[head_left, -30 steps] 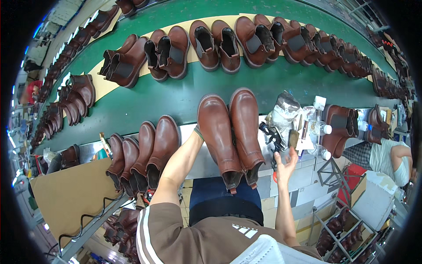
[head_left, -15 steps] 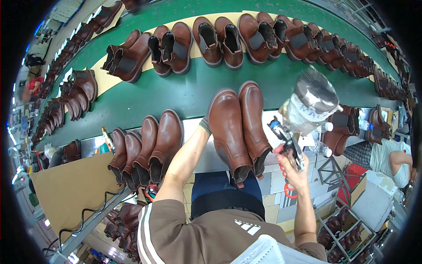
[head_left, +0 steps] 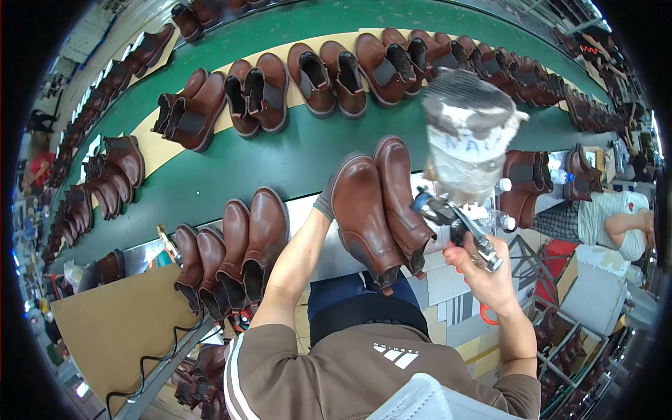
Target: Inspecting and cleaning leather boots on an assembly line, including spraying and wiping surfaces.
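A pair of brown leather ankle boots, a left one (head_left: 360, 206) and a right one (head_left: 400, 192), is held up side by side before me, toes away, dark elastic at the ankles. My left hand (head_left: 325, 203), in a grey glove, grips them from the left; its fingers are hidden behind the leather. To the right of the boots, my bare right hand (head_left: 486, 273) is closed round a metal spray gun (head_left: 458, 222). On top of the gun sits a cup (head_left: 467, 136) wrapped in stained clear plastic. The gun's nozzle end points toward the boots, apart from them.
More brown boots (head_left: 252, 231) stand close on my left by a cardboard sheet (head_left: 119, 329). A long row of boots (head_left: 343, 73) lines the pale strip on the green conveyor (head_left: 308, 143). Small bottles (head_left: 505, 222) stand right of the gun. Someone in light clothing (head_left: 616, 224) is at the far right.
My right hand has shifted to the right with the spray gun, and its cup stands more upright. The boots remain in my left hand, tilted slightly more. The whole view has shifted a little.
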`<state>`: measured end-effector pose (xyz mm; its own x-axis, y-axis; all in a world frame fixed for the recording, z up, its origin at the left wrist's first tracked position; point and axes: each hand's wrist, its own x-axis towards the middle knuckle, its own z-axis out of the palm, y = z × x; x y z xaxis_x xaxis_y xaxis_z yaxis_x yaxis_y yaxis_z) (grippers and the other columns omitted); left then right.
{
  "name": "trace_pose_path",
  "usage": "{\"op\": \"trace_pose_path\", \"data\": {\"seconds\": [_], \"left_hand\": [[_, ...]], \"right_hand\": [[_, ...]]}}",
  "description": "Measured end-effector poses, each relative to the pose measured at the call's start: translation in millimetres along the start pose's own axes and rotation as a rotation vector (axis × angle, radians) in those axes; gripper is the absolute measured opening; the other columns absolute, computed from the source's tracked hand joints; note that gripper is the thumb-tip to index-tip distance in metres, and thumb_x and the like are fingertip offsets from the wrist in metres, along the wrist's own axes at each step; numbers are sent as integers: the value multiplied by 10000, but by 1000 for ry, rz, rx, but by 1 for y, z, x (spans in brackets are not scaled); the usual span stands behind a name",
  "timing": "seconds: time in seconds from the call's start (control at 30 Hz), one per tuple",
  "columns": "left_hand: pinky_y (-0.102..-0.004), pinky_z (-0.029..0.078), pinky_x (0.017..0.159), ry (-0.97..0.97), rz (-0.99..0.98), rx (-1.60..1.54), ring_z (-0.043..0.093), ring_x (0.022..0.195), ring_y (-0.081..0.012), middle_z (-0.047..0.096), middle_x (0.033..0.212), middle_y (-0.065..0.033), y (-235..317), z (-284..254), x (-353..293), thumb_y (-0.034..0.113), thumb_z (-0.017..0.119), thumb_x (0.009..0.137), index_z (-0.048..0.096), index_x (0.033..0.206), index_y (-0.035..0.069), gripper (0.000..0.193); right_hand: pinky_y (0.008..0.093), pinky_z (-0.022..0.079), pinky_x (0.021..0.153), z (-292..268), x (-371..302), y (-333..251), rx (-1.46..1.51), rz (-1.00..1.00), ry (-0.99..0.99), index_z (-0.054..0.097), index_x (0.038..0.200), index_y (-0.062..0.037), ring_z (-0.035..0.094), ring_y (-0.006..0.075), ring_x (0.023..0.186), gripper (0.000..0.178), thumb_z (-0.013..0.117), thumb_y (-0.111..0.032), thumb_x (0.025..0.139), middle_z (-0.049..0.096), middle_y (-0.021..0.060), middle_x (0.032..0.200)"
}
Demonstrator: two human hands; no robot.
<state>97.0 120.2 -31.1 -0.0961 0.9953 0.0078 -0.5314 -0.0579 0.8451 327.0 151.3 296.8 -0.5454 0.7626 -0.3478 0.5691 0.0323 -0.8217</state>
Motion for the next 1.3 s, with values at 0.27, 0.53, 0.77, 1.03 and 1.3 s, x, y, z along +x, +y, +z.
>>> {"op": "trace_pose_path", "data": {"seconds": [0.27,0.53,0.77,1.03,1.3], "left_hand": [[-296,299,1033,-367,-434,1335,446,1130,-190,502,1213,-88,69,47,16,133,529,879,462,1239,41,378],[-317,296,1038,-278,-381,351,453,1126,-213,505,1212,-99,-10,-17,7,161,556,855,462,1237,46,410],[-332,293,1042,-93,-272,-375,458,1123,-230,507,1211,-107,-43,-51,-14,182,577,837,462,1235,49,436],[-377,273,1049,-322,495,881,407,1213,-283,425,1309,-144,103,60,32,328,661,745,416,1274,6,666],[-316,288,1056,-72,130,605,408,1202,-197,406,1328,-100,23,9,14,62,542,856,351,1313,23,497]], "right_hand": [[215,406,539,16,22,16,219,197,40,559,699,-18,484,36,590,279,682,-244,806,561,-3,616],[224,446,616,31,32,8,361,311,-58,590,789,12,548,73,668,187,653,-159,826,606,37,723],[221,460,634,37,7,31,313,61,64,595,837,49,541,54,703,192,660,-130,821,613,30,749],[334,484,757,53,32,9,-124,-249,33,519,1147,78,629,279,838,499,690,-225,789,618,213,982],[306,486,692,33,-4,5,-110,-132,37,529,1138,74,649,244,772,472,711,-151,765,637,193,914]]}}
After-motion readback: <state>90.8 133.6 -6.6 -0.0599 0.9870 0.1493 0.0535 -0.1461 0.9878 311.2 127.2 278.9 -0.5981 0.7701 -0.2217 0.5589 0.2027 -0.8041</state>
